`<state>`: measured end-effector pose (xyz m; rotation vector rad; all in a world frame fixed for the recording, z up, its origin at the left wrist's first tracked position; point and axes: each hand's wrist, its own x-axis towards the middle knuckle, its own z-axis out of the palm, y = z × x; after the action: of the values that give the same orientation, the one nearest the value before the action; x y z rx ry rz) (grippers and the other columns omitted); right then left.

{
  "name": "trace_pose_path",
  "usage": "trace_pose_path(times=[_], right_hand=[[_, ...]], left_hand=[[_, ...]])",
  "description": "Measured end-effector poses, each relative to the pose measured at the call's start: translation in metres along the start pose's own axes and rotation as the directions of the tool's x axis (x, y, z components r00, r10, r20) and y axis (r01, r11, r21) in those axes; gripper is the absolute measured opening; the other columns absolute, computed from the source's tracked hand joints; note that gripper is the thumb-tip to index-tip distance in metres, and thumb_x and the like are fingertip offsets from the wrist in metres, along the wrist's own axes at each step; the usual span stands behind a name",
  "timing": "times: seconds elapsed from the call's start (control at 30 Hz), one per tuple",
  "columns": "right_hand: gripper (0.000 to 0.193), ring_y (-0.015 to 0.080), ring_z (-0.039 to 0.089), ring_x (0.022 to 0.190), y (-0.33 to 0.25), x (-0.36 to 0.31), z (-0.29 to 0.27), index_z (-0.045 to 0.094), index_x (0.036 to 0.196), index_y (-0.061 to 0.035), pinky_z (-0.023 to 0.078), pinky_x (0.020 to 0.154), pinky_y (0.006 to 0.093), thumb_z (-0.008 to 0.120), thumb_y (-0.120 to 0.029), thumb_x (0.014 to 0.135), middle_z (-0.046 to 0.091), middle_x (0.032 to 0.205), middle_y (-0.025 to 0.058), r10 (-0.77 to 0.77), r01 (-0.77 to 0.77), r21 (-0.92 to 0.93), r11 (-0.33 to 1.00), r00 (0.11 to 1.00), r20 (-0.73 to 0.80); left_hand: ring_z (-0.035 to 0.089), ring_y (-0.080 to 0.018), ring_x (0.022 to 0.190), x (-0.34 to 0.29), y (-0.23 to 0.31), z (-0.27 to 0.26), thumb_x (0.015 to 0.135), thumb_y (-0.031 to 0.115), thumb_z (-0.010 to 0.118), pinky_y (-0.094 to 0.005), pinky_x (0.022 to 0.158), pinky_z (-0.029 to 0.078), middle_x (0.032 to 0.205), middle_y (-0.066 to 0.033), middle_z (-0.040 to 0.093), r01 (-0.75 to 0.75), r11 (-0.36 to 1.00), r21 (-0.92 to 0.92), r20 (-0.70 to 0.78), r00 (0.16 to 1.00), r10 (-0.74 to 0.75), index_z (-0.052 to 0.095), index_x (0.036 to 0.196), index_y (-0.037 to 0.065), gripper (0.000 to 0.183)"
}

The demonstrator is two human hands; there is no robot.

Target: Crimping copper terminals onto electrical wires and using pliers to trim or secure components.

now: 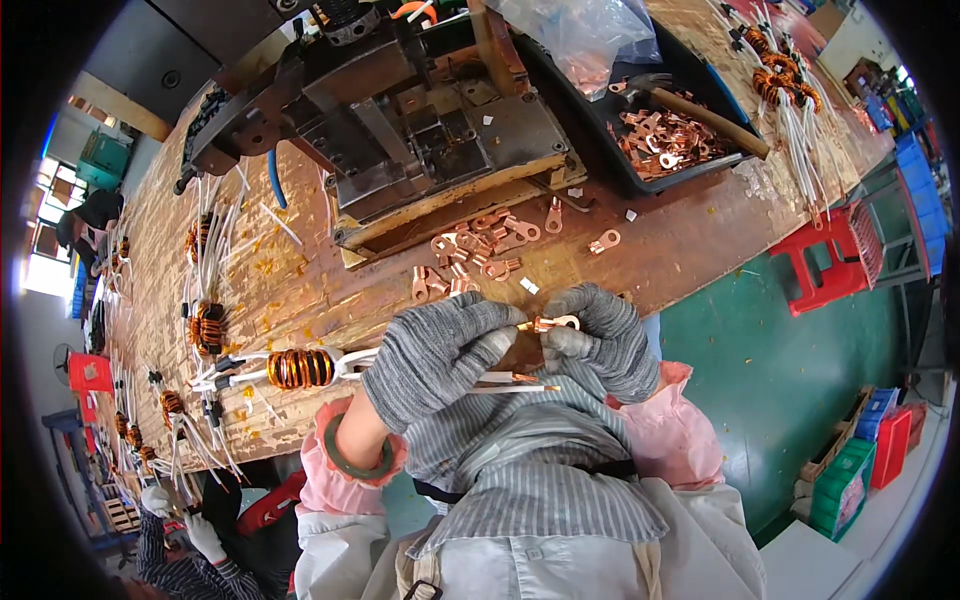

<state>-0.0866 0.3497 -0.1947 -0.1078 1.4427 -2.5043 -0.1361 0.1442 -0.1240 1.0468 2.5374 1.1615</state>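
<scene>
Wooden bench (640,250), left hand (435,355), right hand (600,335) pinching copper lug (555,323)

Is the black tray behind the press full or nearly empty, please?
Partly filled: copper lugs cover only part of the black tray; bare floor shows.

a clear plastic bag (585,35) holding copper-coloured pieces slumps at the far end of the black tray (640,180), crumpled and glossy, its lower edge resting among the loose terminals. no labels, signs or screens can be made out anywhere on the bench.
</scene>
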Motion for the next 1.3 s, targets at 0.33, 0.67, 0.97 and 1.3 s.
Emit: trace_pose_path(times=[0.33,0.67,0.97,1.3], right_hand=[[0.024,0.0114,0.058,0.073,-0.001,0.001,0.000,0.056,0.104,-0.0030,0.049,0.066,0.0254,0.062,-0.007,0.081,0.059,0.081,0.0042,-0.008,0.005,-0.100,0.995,1.000,-0.023],[0.022,0.0105,0.058,0.075,-0.008,0.002,-0.001,0.058,0.100,-0.0023,0.049,0.068,0.0249,0.064,-0.006,0.079,0.060,0.083,0.0036,-0.014,0.009,-0.176,0.984,1.000,-0.028],[0.021,0.0101,0.058,0.079,-0.020,0.006,-0.001,0.060,0.098,-0.0019,0.049,0.068,0.0236,0.065,-0.003,0.078,0.061,0.086,0.0033,0.087,-0.087,-0.164,0.983,0.996,-0.007],[0.022,0.0095,0.058,0.080,-0.022,0.010,-0.008,0.061,0.097,-0.0023,0.048,0.070,0.0234,0.068,-0.003,0.076,0.062,0.083,0.0023,0.050,-0.036,-0.313,0.949,0.998,0.036]], left_hand=[[0.061,-0.0291,0.076,-0.001,0.000,-0.001,0.082,0.019,0.057,-0.0334,0.067,0.049,0.085,-0.0132,0.063,0.036,0.997,-0.068,0.012,0.999,-0.035,0.063,0.097,0.006,0.020],[0.062,-0.0276,0.078,0.000,-0.001,0.000,0.082,0.019,0.058,-0.0326,0.069,0.050,0.087,-0.0126,0.063,0.055,0.994,-0.092,0.058,0.997,-0.049,0.063,0.098,0.006,0.021],[0.063,-0.0237,0.080,0.001,-0.003,-0.002,0.083,0.018,0.059,-0.0299,0.072,0.050,0.087,-0.0113,0.064,0.077,0.993,-0.089,0.107,0.992,-0.067,0.062,0.099,0.004,0.022],[0.061,-0.0206,0.076,0.009,0.000,-0.009,0.086,0.021,0.055,-0.0304,0.070,0.047,0.082,-0.0126,0.062,0.232,0.956,-0.181,0.269,0.946,-0.178,0.061,0.098,0.002,0.024]])
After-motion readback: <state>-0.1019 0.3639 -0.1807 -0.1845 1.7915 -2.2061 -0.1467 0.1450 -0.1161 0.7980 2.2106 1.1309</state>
